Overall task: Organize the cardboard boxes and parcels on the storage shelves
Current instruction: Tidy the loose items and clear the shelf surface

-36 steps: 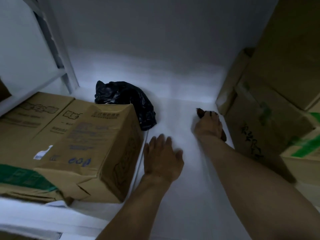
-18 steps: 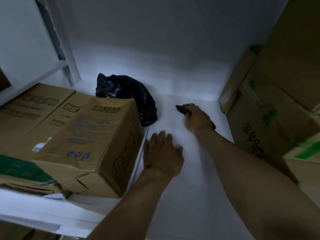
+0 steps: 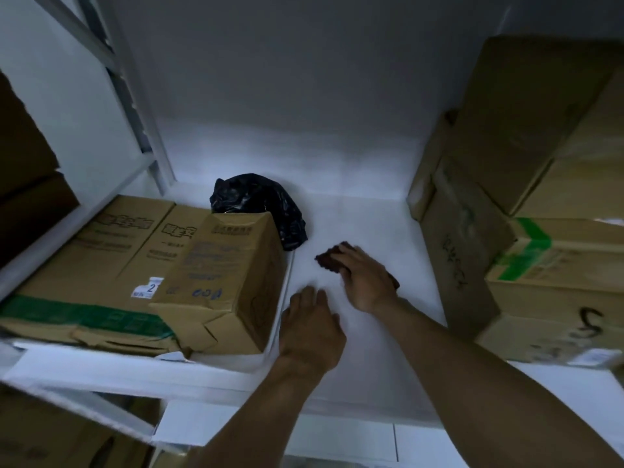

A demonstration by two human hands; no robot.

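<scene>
We judge the sorting half done: boxes [image 3: 233, 265] line both shelf [image 3: 354, 224] edges; right grip [image 3: 366, 282] holds a cloth [image 3: 329, 260], left grip [image 3: 310, 332] lies flat

The light in here is dim and cool. Most of it gathers in one pale pool at the back of the white shelf board [image 3: 358, 224], right where the board meets the wall. The back wall [image 3: 304, 69] is plain, a flat grey-white that darkens towards the top. On the left a white metal upright [image 3: 147, 106] of the shelving frame climbs at a slant. A diagonal brace [image 3: 77, 32] crosses behind it, with a pale side wall [image 3: 84, 136] beyond. The shelf's front rail [image 3: 169, 373] is white too, and beneath it a lower white panel [image 3: 354, 437] of the same shelving shows in shadow.
</scene>
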